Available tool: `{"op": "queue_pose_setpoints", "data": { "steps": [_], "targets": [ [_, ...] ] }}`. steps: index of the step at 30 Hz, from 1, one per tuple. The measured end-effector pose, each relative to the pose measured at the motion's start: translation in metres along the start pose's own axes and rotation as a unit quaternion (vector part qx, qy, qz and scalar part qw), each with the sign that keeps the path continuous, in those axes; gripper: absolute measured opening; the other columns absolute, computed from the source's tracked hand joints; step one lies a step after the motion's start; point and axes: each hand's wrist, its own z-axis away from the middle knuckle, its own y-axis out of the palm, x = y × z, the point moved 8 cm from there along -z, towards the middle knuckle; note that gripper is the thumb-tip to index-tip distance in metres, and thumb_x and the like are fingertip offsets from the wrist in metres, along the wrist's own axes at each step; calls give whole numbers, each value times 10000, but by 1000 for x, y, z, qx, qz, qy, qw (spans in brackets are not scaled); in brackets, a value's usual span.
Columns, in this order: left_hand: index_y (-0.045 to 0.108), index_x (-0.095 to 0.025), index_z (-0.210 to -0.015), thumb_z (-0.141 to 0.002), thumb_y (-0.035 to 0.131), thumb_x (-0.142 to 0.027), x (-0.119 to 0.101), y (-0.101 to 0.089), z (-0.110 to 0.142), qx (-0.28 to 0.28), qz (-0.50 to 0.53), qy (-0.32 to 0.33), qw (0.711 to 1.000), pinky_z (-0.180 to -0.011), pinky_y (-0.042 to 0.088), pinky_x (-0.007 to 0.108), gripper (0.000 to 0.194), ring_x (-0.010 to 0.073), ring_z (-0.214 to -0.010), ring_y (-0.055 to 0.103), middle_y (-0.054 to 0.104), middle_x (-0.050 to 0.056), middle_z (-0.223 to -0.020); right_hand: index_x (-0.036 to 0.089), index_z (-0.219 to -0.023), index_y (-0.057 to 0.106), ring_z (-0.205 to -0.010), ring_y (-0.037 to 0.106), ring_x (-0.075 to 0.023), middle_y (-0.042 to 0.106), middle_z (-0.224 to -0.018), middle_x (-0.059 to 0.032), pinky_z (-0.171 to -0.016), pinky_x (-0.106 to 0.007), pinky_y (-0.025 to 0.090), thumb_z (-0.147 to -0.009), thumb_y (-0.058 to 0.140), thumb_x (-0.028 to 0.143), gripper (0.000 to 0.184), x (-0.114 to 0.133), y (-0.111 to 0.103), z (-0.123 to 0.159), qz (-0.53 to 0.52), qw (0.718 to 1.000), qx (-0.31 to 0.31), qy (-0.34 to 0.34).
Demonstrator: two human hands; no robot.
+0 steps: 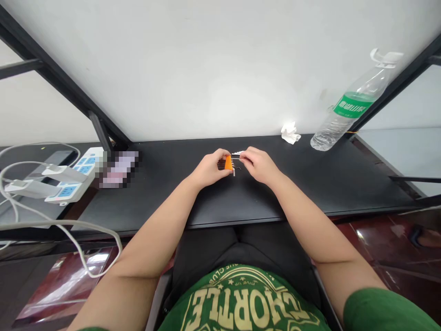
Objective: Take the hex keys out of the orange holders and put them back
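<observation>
My left hand (208, 171) is closed around an orange hex key holder (228, 162) above the black table (237, 202). Several thin metal keys stick out of the holder on both sides, some with bent ends. Just to the right, my right hand (259, 164) pinches a slim silver hex key (236, 159) that reaches toward the holder; whether its tip sits inside cannot be made out. A small dark bent key (239, 168) lies on the table between the hands. More straight silver rods (237, 152) show just behind the fingertips.
A tall plastic bottle (353, 105) with a green label and crumpled white tissue (290, 133) stand at the back right. On the left are a pixelated flat item (120, 170), a power strip (77, 177) with plugged-in chargers, and loose white cables (74, 239). A wall (206, 69) rises behind.
</observation>
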Motion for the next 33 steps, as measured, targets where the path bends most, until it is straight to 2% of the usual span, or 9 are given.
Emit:
{"op": "queue_pose_setpoints", "data": {
  "steps": [10, 16, 18, 22, 24, 26, 28, 30, 33],
  "targets": [
    [689, -256, -1264, -821, 775, -290, -2, 2, 0, 26, -51, 11, 998, -968, 614, 380, 453, 232, -1028, 733, 757, 43, -1156, 208, -971, 715, -809, 573, -200, 654, -971, -83, -731, -330, 433, -1075, 499, 219, 239, 5, 1, 2, 52, 999, 2, -8],
    [743, -272, -1243, -811, 771, -268, -21, -2, 1, 19, -107, 64, 992, -982, 586, 394, 434, 259, -1096, 661, 749, 53, -1102, 220, -871, 749, -774, 605, -181, 680, -868, -39, -751, -340, 470, -1004, 650, 250, 169, 8, -7, -1, -144, 989, -24, 10],
    [750, -273, -1229, -803, 786, -271, -25, -2, 2, 19, -75, 62, 995, -986, 581, 377, 427, 253, -1139, 649, 749, 51, -1144, 217, -863, 746, -680, 564, -154, 661, -826, -20, -661, -325, 445, -959, 747, 346, 160, 0, -6, -1, -257, 964, -16, 72],
    [759, -278, -1227, -780, 823, -282, -32, -2, 4, 23, -14, 62, 998, -1010, 573, 377, 452, 245, -1154, 661, 757, 46, -1187, 228, -923, 630, -524, 417, -89, 578, -742, 46, -504, -267, 315, -776, 927, 548, 461, -10, 11, 1, -471, 862, 29, 185],
    [763, -279, -1237, -763, 836, -271, -37, -2, 5, 20, 5, 65, 998, -1050, 562, 394, 479, 249, -1165, 671, 761, 51, -1207, 244, -939, 554, -517, 383, -78, 554, -728, 68, -489, -245, 268, -702, 969, 594, 592, -12, 22, 3, -519, 824, 54, 221],
    [770, -285, -1235, -759, 847, -271, -43, 0, 6, 27, 17, 67, 997, -1089, 549, 410, 483, 256, -1183, 677, 764, 51, -1225, 247, -930, 517, -529, 379, -79, 559, -726, 66, -492, -235, 243, -668, 979, 633, 657, -13, 36, 6, -523, 810, 92, 250],
    [771, -294, -1246, -767, 847, -278, -47, 3, 7, 44, 20, 72, 996, -1101, 545, 415, 485, 257, -1180, 684, 772, 43, -1223, 243, -910, 513, -541, 381, -88, 561, -716, 54, -498, -238, 241, -666, 951, 704, 681, -17, 46, 8, -503, 814, 117, 265],
    [762, -294, -1268, -790, 823, -275, -47, 6, 7, 53, 16, 71, 996, -1097, 548, 412, 482, 248, -1144, 698, 781, 32, -1204, 240, -896, 530, -565, 413, -113, 541, -701, 41, -515, -251, 288, -786, 814, 795, 632, -27, 47, 7, -459, 841, 97, 270],
    [740, -271, -1289, -812, 782, -266, -38, 4, 5, 37, 4, 54, 998, -1082, 557, 394, 479, 234, -1107, 715, 782, 29, -1216, 223, -914, 623, -723, 543, -171, 581, -796, -11, -663, -302, 454, -1013, 626, 640, 429, -42, 33, 4, -277, 930, 35, 239]
  ]
}}
